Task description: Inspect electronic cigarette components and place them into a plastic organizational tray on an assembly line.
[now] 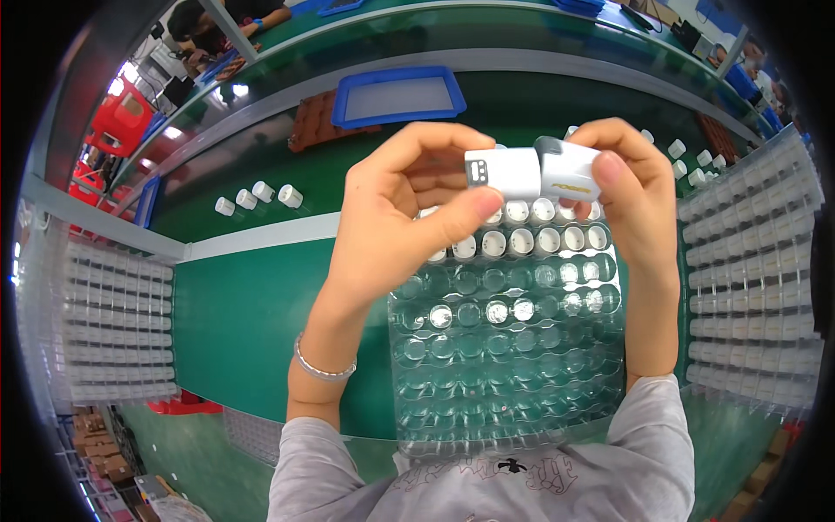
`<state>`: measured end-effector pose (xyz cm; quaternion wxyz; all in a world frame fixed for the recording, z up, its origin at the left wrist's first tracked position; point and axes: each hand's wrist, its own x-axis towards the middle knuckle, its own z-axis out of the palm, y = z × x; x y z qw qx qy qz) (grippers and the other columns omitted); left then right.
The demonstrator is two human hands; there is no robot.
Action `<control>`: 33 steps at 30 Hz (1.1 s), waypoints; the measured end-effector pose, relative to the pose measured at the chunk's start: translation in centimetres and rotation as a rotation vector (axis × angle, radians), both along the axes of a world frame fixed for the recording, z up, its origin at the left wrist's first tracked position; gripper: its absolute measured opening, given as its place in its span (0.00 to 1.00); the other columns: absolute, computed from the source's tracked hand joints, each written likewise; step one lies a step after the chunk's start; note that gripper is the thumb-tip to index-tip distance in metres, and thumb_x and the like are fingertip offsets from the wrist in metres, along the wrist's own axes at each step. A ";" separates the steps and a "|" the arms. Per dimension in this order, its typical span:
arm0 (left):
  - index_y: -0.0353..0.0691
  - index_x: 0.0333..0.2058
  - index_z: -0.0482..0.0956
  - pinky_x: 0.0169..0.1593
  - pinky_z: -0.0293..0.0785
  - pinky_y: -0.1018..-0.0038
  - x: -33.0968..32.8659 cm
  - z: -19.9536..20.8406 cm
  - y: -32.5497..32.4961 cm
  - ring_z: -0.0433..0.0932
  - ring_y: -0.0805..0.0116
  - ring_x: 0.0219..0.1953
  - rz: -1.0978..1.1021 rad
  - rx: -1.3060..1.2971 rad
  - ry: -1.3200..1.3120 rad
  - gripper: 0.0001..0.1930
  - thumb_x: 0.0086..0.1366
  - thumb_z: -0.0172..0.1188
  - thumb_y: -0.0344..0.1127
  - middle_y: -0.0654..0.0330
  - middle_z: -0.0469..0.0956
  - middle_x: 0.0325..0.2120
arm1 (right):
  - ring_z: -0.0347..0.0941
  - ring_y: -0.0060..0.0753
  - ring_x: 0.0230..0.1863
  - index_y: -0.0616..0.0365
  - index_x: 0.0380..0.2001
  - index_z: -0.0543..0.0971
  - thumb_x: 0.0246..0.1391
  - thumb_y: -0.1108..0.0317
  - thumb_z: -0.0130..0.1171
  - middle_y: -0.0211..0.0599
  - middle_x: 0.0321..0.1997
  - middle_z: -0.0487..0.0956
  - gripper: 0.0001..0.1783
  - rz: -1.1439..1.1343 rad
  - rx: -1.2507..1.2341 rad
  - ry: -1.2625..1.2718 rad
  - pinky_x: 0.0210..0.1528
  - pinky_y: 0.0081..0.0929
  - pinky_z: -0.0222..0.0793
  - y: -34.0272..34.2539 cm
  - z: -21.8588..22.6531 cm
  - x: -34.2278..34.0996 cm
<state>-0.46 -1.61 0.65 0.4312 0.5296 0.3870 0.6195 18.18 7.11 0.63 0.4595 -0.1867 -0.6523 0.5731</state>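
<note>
Between the thumb and fingers of my left hand (391, 200) is a white charger plug (518, 174) with a grey port face on its left end. My right hand (639, 191) grips a second white block (570, 171) with a grey end and gold print on its side. The two pieces meet end to end, or nearly so; I cannot tell whether they are joined. Below them lies a clear plastic tray (513, 352) with round pockets. White round-bodied pieces (520, 241) fill its far rows, partly hidden by my hands, while the nearer pockets hold nothing.
Several white pieces (290, 196) stand at the left on the green bench (252, 322). Farther back are a blue-rimmed tray (341, 100) and a brown rack (311, 122). Stacked filled trays rise on the left (117, 326) and right (752, 270). A person (235, 22) sits beyond.
</note>
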 end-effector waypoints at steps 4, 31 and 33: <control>0.32 0.41 0.72 0.45 0.75 0.73 0.2 0.3 -0.8 0.75 0.69 0.41 0.148 0.216 0.130 0.20 0.47 0.66 0.23 0.57 0.74 0.38 | 0.69 0.18 0.22 0.62 0.40 0.76 0.39 0.67 0.62 0.34 0.29 0.78 0.21 0.093 0.446 0.029 0.22 0.14 0.62 -0.2 0.8 0.7; 0.29 0.38 0.71 0.34 0.77 0.78 0.0 -0.2 -0.4 0.77 0.71 0.34 -0.121 -0.129 -0.105 0.13 0.57 0.60 0.30 0.54 0.77 0.32 | 0.68 0.17 0.11 0.69 0.31 0.76 0.60 0.52 0.40 0.39 0.18 0.76 0.27 0.099 -0.056 -0.119 0.11 0.10 0.61 -0.9 0.4 0.1; 0.31 0.40 0.73 0.40 0.74 0.76 0.6 -0.4 -0.2 0.74 0.70 0.39 0.051 0.200 0.100 0.14 0.54 0.60 0.25 0.56 0.73 0.36 | 0.72 0.19 0.19 0.68 0.37 0.76 0.57 0.54 0.47 0.37 0.24 0.77 0.23 0.200 -0.102 0.008 0.17 0.13 0.66 -0.3 0.3 0.4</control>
